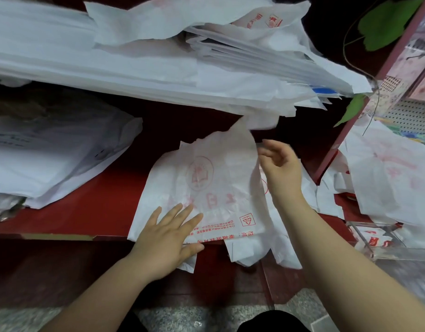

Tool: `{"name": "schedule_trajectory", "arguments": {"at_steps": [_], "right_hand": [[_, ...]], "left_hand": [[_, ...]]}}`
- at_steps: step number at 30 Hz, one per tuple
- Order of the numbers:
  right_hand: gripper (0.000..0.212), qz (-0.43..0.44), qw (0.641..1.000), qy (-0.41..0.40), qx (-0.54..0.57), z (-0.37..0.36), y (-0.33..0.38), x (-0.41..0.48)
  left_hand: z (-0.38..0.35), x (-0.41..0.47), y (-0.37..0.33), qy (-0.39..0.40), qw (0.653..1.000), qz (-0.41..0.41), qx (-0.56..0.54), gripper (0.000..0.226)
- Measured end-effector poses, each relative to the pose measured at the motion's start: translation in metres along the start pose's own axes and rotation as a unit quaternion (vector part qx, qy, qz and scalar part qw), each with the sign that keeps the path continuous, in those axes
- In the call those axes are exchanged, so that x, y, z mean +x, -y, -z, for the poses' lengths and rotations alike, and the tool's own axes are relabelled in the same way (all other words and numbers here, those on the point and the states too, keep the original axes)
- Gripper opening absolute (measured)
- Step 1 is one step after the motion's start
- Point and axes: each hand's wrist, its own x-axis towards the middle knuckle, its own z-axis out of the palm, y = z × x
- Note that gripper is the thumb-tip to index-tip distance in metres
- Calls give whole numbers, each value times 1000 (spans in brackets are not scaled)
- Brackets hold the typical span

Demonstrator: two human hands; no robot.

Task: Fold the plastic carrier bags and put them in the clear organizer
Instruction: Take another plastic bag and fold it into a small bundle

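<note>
While my left hand (166,238) lies flat with fingers spread on the near edge of the white carrier bag (206,183), pressing it to the red counter (98,204), my right hand (278,164) hovers at the bag's lifted right edge, fingers loosely curled; whether they pinch the plastic I cannot tell. Behind the bag a tall stack of white bags (158,68) overhangs it, and another pile (51,159) lies to the left. At the right the clear organizer (361,238) contains folded bags (374,240) with red print, and loose bags (386,176) are heaped behind it.
</note>
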Motion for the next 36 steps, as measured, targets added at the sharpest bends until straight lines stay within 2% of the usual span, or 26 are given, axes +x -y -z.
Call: {"name": "schedule_trajectory", "arguments": {"at_steps": [2, 4, 6, 8, 12, 15, 18, 19, 22, 24, 26, 27, 28, 30, 32, 34, 36], "right_hand": [[33, -2, 996, 14, -82, 3, -4, -4], [41, -96, 987, 37, -120, 3, -10, -3], [50, -208, 970, 70, -106, 4, -16, -1], [53, -248, 957, 95, -117, 5, -22, 0], [50, -190, 938, 133, -257, -3, -35, 4], [52, -168, 930, 111, -309, -6, -37, 9], [43, -86, 932, 70, -345, -3, -38, 10], [39, -44, 929, 70, -362, -2, -35, 7], [29, 75, 906, 118, -400, -2, -25, -7], [28, 123, 876, 184, -428, -2, -24, -14], [31, 126, 841, 228, -473, -1, -32, -18], [34, 107, 841, 223, -482, -1, -38, -19], [39, 73, 856, 199, -472, 0, -43, -19], [46, -46, 923, 118, -364, -2, -48, -16], [47, -136, 956, 43, -256, -5, -49, -8], [43, -152, 954, 12, -257, -7, -50, 1], [37, -152, 943, 30, -293, -10, -47, 5]], "left_hand": [[0, 0, -1, 3, 1000, 1, 0, 115], [1, -1, -1, -1, 1000, 3, -3, 115], [2, -1, -2, -4, 1000, 9, -6, 114], [2, -1, -3, -1, 1000, 13, -8, 114], [1, -1, -3, 1, 1000, 20, -13, 114], [1, 2, -3, -7, 1000, 25, -13, 122], [4, 9, -5, 4, 999, 35, -7, 130], [5, 12, -6, 9, 999, 38, -16, 120], [12, 26, -6, 27, 997, 63, -30, 63], [14, 36, -5, 34, 996, 69, -34, 56], [13, 44, -3, 36, 996, 69, -33, 57], [13, 47, -2, 32, 997, 70, -32, 57], [12, 50, -1, 26, 997, 71, -30, 57], [13, 53, 0, 16, 997, 71, -26, 57], [13, 54, 0, 4, 997, 70, -26, 58], [12, 53, 0, -11, 997, 72, -22, 59], [10, 53, 1, -32, 997, 75, -16, 67]]}}
